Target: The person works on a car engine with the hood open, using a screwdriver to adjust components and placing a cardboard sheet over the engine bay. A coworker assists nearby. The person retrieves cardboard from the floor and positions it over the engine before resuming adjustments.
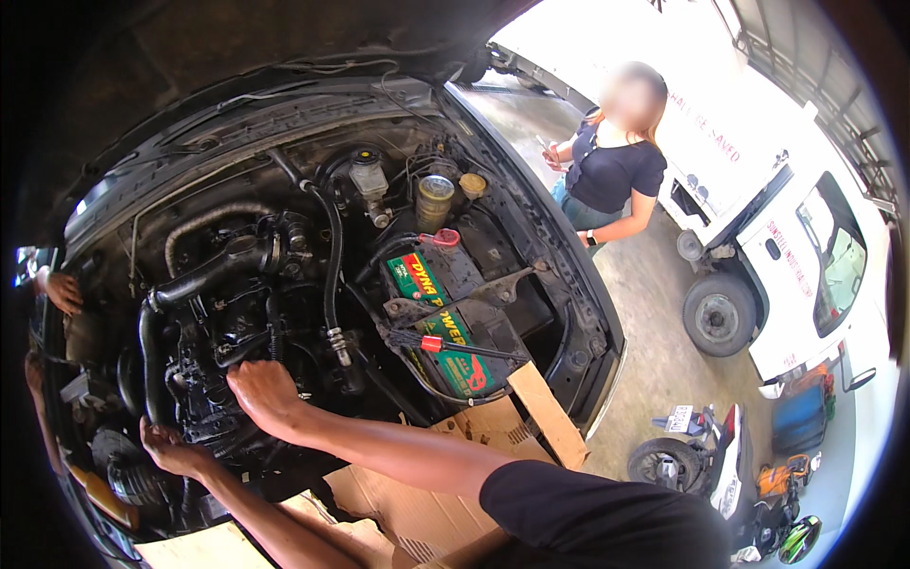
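Observation:
Both of my hands reach into the engine bay of a vehicle with its hood up. My left hand (172, 451) is low beside a thick black hose (152, 365), its fingers curled. What they hold, if anything, is hidden. To the right and a little farther in, my right hand (261, 394) is closed over the dark, oily engine (223, 327), fingertips out of sight behind the knuckles. A large black intake pipe (213, 270) crosses the engine beyond both hands. Cardboard (417, 493) lies over the front edge under my forearms.
A green and black battery (455, 327) with a red terminal cover sits to the right. Another person's hand (63, 292) rests at the far left. Past the fender stands a person in a dark top (616, 175); a white truck (806, 256) and motorcycle (692, 460) are beyond.

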`<action>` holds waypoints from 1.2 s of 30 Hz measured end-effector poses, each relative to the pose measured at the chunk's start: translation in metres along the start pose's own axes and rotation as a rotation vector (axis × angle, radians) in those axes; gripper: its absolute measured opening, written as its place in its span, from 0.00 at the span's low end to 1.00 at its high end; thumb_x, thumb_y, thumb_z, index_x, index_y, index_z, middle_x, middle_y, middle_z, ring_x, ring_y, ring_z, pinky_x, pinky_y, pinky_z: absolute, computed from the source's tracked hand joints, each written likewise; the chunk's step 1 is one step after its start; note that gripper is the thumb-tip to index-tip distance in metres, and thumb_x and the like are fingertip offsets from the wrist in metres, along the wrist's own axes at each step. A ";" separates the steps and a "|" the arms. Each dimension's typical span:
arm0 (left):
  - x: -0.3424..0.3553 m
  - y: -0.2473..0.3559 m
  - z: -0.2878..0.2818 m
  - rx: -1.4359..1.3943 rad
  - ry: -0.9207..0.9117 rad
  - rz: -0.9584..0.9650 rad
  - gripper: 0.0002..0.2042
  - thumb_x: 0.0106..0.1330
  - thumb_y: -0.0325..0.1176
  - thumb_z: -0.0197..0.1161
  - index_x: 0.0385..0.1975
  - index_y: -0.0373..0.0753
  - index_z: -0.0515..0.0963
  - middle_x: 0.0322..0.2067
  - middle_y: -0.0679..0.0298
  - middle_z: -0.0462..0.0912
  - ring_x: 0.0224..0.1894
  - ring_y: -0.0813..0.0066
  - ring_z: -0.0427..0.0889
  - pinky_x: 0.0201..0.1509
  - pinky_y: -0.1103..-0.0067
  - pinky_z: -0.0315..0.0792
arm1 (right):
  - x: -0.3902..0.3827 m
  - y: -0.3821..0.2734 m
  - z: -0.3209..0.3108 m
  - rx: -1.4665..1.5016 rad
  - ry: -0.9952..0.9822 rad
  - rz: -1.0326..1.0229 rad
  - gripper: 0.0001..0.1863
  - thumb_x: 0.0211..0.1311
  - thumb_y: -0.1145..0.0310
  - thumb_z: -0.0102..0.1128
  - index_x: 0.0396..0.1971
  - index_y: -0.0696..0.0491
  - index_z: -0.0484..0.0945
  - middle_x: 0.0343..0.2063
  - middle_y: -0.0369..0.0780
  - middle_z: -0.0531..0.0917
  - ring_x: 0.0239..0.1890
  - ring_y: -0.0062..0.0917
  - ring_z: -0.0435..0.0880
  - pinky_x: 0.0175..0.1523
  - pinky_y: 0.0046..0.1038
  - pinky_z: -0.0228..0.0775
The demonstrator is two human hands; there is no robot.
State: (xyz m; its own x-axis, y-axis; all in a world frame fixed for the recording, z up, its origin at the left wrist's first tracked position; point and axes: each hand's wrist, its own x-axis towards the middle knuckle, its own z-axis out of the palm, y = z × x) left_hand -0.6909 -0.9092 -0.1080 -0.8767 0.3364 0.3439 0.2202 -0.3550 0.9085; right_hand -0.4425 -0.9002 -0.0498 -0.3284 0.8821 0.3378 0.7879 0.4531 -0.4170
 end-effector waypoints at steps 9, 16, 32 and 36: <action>-0.012 0.013 0.024 0.044 -0.444 -0.079 0.18 0.85 0.43 0.50 0.50 0.41 0.87 0.32 0.75 0.77 0.30 0.88 0.67 0.32 0.84 0.56 | -0.004 -0.004 0.006 0.013 0.005 -0.014 0.05 0.65 0.72 0.67 0.30 0.54 0.88 0.29 0.45 0.92 0.34 0.38 0.95 0.36 0.38 0.88; -0.009 0.009 0.015 0.074 -0.491 -0.104 0.19 0.86 0.44 0.51 0.51 0.38 0.86 0.35 0.71 0.82 0.34 0.86 0.74 0.36 0.84 0.64 | -0.013 -0.016 -0.007 0.044 -0.139 0.004 0.06 0.66 0.73 0.66 0.29 0.53 0.89 0.31 0.44 0.92 0.37 0.36 0.96 0.38 0.36 0.89; -0.020 0.097 0.056 -0.025 -0.716 0.169 0.13 0.86 0.38 0.60 0.57 0.35 0.82 0.32 0.76 0.72 0.33 0.88 0.65 0.36 0.84 0.57 | 0.022 -0.002 -0.001 0.140 -0.003 0.186 0.06 0.64 0.71 0.68 0.30 0.53 0.93 0.32 0.48 0.93 0.40 0.41 0.96 0.46 0.44 0.88; -0.002 0.168 0.039 0.185 -0.833 0.411 0.13 0.86 0.36 0.58 0.58 0.34 0.79 0.31 0.74 0.72 0.31 0.87 0.66 0.34 0.82 0.57 | 0.008 -0.015 0.006 0.262 0.092 0.135 0.06 0.64 0.70 0.68 0.30 0.54 0.90 0.31 0.48 0.92 0.39 0.43 0.95 0.45 0.46 0.87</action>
State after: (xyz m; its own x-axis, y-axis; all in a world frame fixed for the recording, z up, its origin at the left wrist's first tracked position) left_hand -0.6357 -0.9353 0.0536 -0.1437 0.7553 0.6394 0.5708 -0.4646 0.6770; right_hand -0.4600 -0.8994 -0.0463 -0.1725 0.9265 0.3344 0.6561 0.3613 -0.6626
